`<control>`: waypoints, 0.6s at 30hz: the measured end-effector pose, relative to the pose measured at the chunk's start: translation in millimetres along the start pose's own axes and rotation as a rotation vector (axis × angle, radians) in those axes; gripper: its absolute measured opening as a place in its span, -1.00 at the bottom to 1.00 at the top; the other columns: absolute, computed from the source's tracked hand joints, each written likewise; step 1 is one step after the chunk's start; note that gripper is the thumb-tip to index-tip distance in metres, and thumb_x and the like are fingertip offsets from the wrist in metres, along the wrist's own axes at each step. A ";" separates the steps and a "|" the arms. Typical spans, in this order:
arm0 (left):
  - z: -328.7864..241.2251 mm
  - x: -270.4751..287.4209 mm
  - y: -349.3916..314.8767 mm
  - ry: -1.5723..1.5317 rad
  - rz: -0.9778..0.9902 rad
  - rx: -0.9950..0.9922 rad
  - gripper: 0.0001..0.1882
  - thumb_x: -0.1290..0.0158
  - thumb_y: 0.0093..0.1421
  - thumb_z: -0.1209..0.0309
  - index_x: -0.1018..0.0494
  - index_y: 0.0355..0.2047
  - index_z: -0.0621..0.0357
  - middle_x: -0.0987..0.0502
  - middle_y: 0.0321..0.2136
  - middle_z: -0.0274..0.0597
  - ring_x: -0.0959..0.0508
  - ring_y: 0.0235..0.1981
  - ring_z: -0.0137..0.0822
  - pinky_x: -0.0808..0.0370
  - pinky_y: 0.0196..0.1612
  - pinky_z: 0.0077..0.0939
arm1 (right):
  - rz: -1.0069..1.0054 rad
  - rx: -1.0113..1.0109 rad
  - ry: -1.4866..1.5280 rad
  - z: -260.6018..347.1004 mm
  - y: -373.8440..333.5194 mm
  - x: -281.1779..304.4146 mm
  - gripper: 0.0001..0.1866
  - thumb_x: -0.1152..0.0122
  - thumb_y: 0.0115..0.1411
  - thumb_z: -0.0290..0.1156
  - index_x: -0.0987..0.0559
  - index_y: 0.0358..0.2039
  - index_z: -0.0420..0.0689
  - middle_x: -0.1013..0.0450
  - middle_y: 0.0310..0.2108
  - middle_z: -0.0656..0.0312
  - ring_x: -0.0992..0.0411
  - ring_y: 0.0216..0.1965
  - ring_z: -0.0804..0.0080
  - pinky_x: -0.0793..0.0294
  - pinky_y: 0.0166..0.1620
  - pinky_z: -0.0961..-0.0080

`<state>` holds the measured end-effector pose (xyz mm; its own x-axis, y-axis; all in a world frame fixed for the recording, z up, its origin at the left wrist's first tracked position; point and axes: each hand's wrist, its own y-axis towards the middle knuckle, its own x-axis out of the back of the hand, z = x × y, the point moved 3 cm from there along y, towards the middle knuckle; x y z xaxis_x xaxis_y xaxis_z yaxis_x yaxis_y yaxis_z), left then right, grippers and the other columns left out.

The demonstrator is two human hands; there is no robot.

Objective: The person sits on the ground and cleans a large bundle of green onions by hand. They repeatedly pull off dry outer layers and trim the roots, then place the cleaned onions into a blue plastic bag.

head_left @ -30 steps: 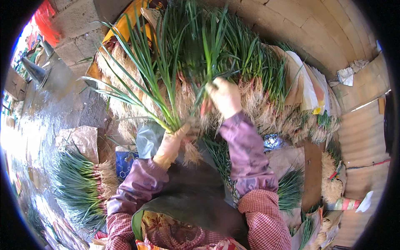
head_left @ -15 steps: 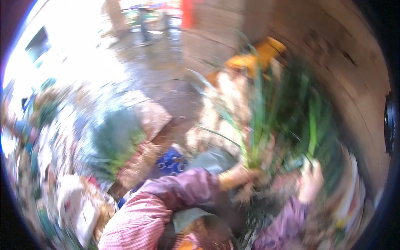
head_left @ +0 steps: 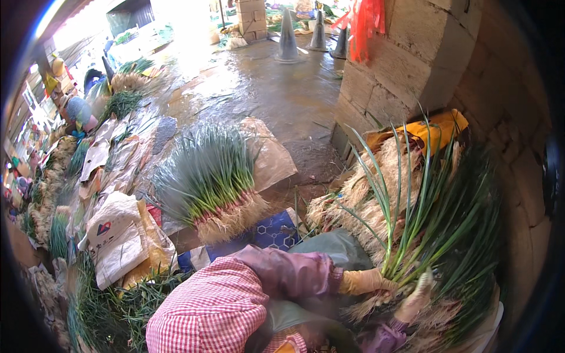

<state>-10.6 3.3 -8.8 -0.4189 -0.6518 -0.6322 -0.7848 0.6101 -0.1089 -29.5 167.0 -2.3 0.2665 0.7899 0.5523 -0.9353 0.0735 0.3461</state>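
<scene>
My left hand (head_left: 366, 282), in a yellowish glove, is closed round the lower stems of a bunch of green onions (head_left: 406, 235). The long green leaves fan upward, and the pale roots hang below the fist. Just to the right, my right hand (head_left: 415, 297), gloved too, is beside the stems with its fingers pressed together; what they pinch, if anything, is hidden. Under and behind both hands lies a heap of loose green onions (head_left: 477, 235), roots toward me. A finished-looking row of green onions (head_left: 220, 182) lies to the left, roots trimmed level and facing me.
Blue patterned sheet (head_left: 271, 230) lies under the row's roots. White sack (head_left: 118, 241) and cut leaves (head_left: 135, 312) are at the left. A block pillar (head_left: 400, 65) with red strips (head_left: 366, 29) rises behind the heap; grey cones (head_left: 287, 38) stand on the wet floor (head_left: 235, 94).
The view has swung to the right and steadied. My right hand has come down and closer to my left hand, which keeps its hold on the green onions.
</scene>
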 end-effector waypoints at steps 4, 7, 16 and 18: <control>8.2 8.1 -2.5 -0.125 -0.016 0.037 -0.72 -0.06 0.14 0.23 -0.43 -0.59 0.16 -0.41 -0.71 -0.37 -0.36 -0.72 -0.55 -0.28 -0.66 -0.67 | 0.076 0.277 -0.124 -13.7 -32.2 -26.8 -0.51 0.20 0.27 -0.11 -0.36 0.02 -0.22 -0.32 -0.04 -0.09 -0.21 0.03 0.10 -0.12 0.09 0.14; 14.2 18.4 2.1 -0.012 -0.099 0.062 -0.72 -0.07 0.13 0.24 -0.42 -0.61 0.14 -0.37 -0.73 -0.37 -0.32 -0.74 -0.53 -0.26 -0.66 -0.65 | 0.107 -0.126 -0.035 -22.8 -30.2 -28.1 -0.52 0.33 0.31 -0.21 -0.29 0.07 -0.31 -0.24 0.03 -0.11 -0.24 0.02 0.05 -0.16 0.10 0.33; 16.1 9.2 -10.1 0.024 -0.164 -0.004 -0.71 -0.05 0.15 0.20 -0.41 -0.59 0.12 -0.35 -0.74 -0.41 -0.31 -0.72 -0.56 -0.23 -0.66 -0.68 | 0.152 -0.191 0.002 -2.9 -16.3 -45.2 -0.57 0.15 0.28 -0.24 -0.38 -0.08 -0.38 -0.39 -0.14 -0.12 -0.38 -0.17 0.11 -0.32 -0.07 0.34; 16.6 7.3 -16.3 0.001 -0.183 0.007 -0.71 -0.04 0.15 0.20 -0.40 -0.59 0.12 -0.34 -0.74 -0.41 -0.31 -0.72 -0.57 -0.23 -0.66 -0.68 | 0.201 -0.200 -0.315 15.6 -19.7 -41.4 -0.59 0.14 0.27 -0.26 -0.39 -0.10 -0.39 -0.44 -0.20 -0.13 -0.42 -0.25 0.07 -0.37 -0.16 0.36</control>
<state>6.7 -3.9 -24.4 -0.2698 -0.7525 -0.6008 -0.8447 0.4845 -0.2274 -18.4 123.4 -20.2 0.1034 0.5777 0.8097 -0.9944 0.0780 0.0713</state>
